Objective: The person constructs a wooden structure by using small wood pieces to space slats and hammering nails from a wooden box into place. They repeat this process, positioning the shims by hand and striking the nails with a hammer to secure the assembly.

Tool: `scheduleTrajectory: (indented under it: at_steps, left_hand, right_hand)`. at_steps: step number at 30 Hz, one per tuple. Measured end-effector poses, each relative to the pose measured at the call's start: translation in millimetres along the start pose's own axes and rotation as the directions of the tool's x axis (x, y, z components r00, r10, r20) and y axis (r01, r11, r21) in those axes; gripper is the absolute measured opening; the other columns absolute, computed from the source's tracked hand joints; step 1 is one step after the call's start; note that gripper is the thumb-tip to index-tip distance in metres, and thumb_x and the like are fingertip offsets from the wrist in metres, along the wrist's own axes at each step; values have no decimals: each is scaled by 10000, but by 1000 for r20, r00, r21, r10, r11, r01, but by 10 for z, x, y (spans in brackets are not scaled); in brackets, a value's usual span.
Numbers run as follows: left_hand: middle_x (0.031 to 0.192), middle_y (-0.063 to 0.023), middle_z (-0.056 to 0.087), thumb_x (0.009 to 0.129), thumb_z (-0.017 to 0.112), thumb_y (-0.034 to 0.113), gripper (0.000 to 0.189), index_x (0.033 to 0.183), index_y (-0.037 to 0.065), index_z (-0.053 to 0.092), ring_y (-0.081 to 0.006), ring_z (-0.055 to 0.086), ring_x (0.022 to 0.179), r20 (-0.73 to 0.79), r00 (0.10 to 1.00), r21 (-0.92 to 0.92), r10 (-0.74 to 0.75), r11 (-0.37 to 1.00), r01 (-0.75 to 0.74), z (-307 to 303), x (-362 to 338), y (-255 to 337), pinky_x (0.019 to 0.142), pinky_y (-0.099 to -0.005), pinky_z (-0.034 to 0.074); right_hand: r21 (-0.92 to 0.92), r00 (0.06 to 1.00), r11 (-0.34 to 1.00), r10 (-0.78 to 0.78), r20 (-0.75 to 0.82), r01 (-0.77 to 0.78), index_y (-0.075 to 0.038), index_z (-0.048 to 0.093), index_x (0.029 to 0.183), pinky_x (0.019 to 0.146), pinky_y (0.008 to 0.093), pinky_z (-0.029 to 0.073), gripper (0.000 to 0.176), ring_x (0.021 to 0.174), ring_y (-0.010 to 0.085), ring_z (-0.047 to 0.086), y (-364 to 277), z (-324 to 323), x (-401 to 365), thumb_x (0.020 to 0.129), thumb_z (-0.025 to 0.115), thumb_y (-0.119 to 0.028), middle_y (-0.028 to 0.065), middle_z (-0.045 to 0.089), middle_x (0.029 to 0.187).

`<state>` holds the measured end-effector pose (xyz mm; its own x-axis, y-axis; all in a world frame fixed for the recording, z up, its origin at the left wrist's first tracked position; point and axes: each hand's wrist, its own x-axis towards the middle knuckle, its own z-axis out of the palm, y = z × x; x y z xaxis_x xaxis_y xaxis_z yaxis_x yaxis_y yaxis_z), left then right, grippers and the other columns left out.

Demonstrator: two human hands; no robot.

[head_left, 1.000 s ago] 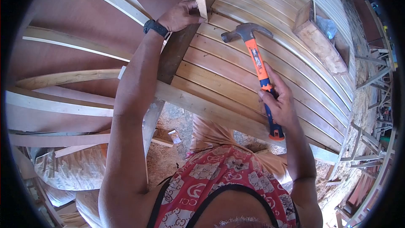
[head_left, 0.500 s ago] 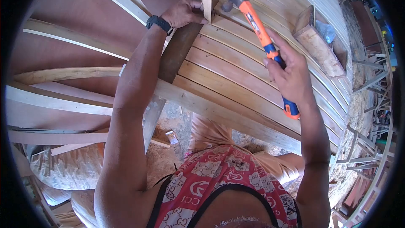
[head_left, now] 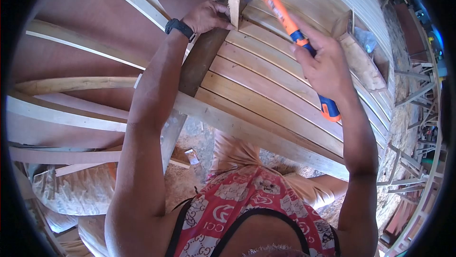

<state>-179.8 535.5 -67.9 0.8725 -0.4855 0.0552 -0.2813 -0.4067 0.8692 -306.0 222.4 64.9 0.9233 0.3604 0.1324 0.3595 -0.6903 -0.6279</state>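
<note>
1 hammer (head_left: 279, 10) in clenched R hand (head_left: 327, 66), L hand (head_left: 205, 18) pinching wood pc (head_left: 234, 10).

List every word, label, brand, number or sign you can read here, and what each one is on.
"CCI": on the red-and-white patterned sleeveless cloth top; its smaller lettering is too unclear to quote.
Blurred: a dark marking on the orange-and-blue-handled hammer.
Too small: any print on the pale rectangular card or packet on the floor.
I can read no numbers.
</note>
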Motion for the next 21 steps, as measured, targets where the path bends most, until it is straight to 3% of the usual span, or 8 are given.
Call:
scheduleTrajectory:
  at_steps: [3,6,8,10,12,15,18,21]
  left_hand:
    - [1096,-38,752,821,840,130,331,1130,42,760,-137,646,1009,-16,1000,58,7,998,-7,9,21,-31,988,-318,484]
    - [1104,-37,749,825,836,127,329,1133,42,760,-137,645,1011,-12,999,45,-32,998,32,9,12,-43,987,-315,483]
    - [1104,-38,749,825,837,128,330,1135,42,760,-137,645,1011,-14,1000,66,-13,998,14,6,22,-99,984,-314,482]
    - [1104,-39,749,825,837,129,332,1136,43,760,-137,645,1011,-18,1000,83,15,996,-13,13,48,-128,982,-314,482]
    - [929,-31,752,793,866,252,309,1016,57,778,-132,637,870,-53,995,15,90,996,-90,30,55,-162,860,-293,497]
    - [934,-24,753,803,859,248,296,1019,62,780,-128,638,872,-67,994,0,87,996,-87,41,28,-91,863,-292,499]
    - [1101,-46,753,833,830,145,337,1145,37,757,-139,646,1008,-8,999,78,-40,996,41,-5,-10,52,988,-324,478]
    - [1093,-50,756,834,828,155,333,1139,41,759,-140,646,1009,-9,1000,102,-6,995,7,-16,-31,93,986,-320,476]
  right_hand:
    - [259,955,944,-134,-266,205,-174,573,1451,605,284,455,522,598,114,476,-99,36,-10,943,665,-97,63,536,665]
    - [295,957,943,-69,-283,155,-159,574,1447,618,279,466,512,621,95,488,-128,101,-33,948,665,-86,53,568,669]
    - [174,982,983,-33,-186,66,-151,568,1447,611,286,460,516,609,106,490,29,116,6,943,659,-90,66,554,663]
    - [-71,994,997,-12,109,20,-153,568,1445,601,292,451,519,596,111,482,192,55,56,936,651,-90,67,531,662]
    - [-53,996,997,-44,78,48,-156,569,1440,594,302,447,520,573,141,485,184,15,6,928,636,-96,90,518,663]
    - [73,995,997,-18,-96,25,-157,571,1439,598,311,460,524,564,174,515,-74,-7,-75,922,627,-91,132,546,675]
    - [258,921,934,-145,-363,248,-163,568,1442,594,319,465,539,550,191,516,58,168,-91,912,628,-88,144,530,662]
    - [-40,999,999,-33,36,35,-152,586,1416,596,325,476,521,546,166,497,322,231,-53,902,653,-91,131,510,630]
